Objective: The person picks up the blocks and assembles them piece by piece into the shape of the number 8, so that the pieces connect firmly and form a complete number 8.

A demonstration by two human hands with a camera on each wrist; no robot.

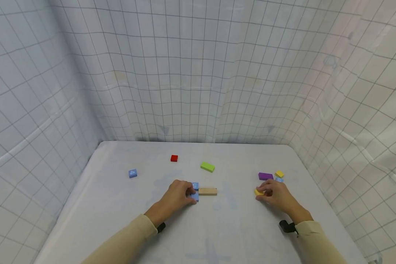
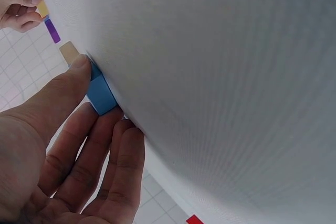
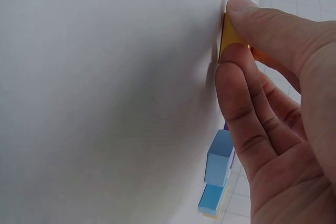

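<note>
The left hand (image 1: 178, 196) pinches a near blue block (image 1: 194, 197) and a far blue block (image 1: 195, 185) between thumb and fingers, the two lying side by side on the white cloth of the counter (image 1: 231, 227). A plain wooden block (image 1: 207, 191) lies lengthwise just to the right of this blue pair, seeming to touch it.

Well apart on the right side, the right hand (image 1: 277, 196) grips a yellow block (image 1: 258, 192) by thumb and fingertips, low over the cloth; whether the block rests on it is hard to tell. Just beyond that hand lie a purple block (image 1: 265, 176) and, to its right, a small yellow piece (image 1: 279, 174) with some blue (image 1: 279, 180) next to it, partly hidden by the hand. The right wrist view shows a light blue face and a deeper blue one there, perhaps two separate blocks.

Farther back, a green block (image 1: 207, 167) lies at a slant beyond the wooden one, and a red block (image 1: 174, 158) sits to its left. A blue block marked 4 (image 1: 132, 173) lies alone on the left. Behind everything hangs a white curtain with a dark grid (image 1: 198, 91)
</note>
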